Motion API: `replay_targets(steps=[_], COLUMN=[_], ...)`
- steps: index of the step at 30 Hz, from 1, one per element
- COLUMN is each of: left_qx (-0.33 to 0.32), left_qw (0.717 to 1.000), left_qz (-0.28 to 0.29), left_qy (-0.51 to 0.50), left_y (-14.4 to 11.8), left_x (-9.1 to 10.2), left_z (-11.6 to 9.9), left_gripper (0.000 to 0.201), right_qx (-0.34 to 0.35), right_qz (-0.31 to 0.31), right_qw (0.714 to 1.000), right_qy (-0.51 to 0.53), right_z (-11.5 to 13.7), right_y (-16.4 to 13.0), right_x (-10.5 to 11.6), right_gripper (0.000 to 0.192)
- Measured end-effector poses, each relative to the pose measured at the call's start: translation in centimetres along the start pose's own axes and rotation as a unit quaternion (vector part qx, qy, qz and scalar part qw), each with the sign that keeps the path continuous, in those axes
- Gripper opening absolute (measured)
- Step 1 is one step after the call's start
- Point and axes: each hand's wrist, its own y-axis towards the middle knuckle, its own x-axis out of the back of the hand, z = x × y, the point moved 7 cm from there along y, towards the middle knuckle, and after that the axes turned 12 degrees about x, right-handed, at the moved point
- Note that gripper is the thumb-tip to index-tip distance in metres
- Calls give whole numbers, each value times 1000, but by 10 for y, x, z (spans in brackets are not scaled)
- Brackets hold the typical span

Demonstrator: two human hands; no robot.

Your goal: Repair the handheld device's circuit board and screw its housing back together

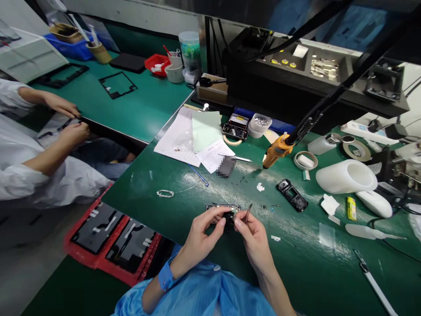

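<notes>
My left hand, with a blue wristband at its wrist, pinches a small black part over the front of the bench. Held in my right hand is a pair of tweezers, pointing up and away from me. The fingertips of that hand also meet the right side of the black part. Just behind my fingers lies a flat device frame with a pale edge, partly hidden. Farther right rests a black device housing with a rectangular opening.
An orange electric screwdriver hangs over the bench. Papers, a coil of thin wire, a white roll and a yellow lighter lie around. On the left, a co-worker's hands work beside a red tray.
</notes>
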Motion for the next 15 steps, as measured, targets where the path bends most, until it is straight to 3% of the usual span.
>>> replay_targets(steps=[6, 11, 15], left_qx=[46, -18, -44], left_qw=[996, 995, 997], left_qz=[39, 62, 32], left_qy=[-72, -70, -45], left_y=[-2, -3, -5], left_x=[1, -3, -4], left_z=[8, -2, -3], left_gripper=[26, 55, 46], right_qx=[-41, -61, -74], right_qz=[-6, -21, -13], right_qw=[999, 996, 994], right_qy=[35, 61, 78], right_z=[-13, -16, -17], right_y=[-2, -3, -3], right_x=[-1, -1, -4], right_gripper=[61, 64, 66])
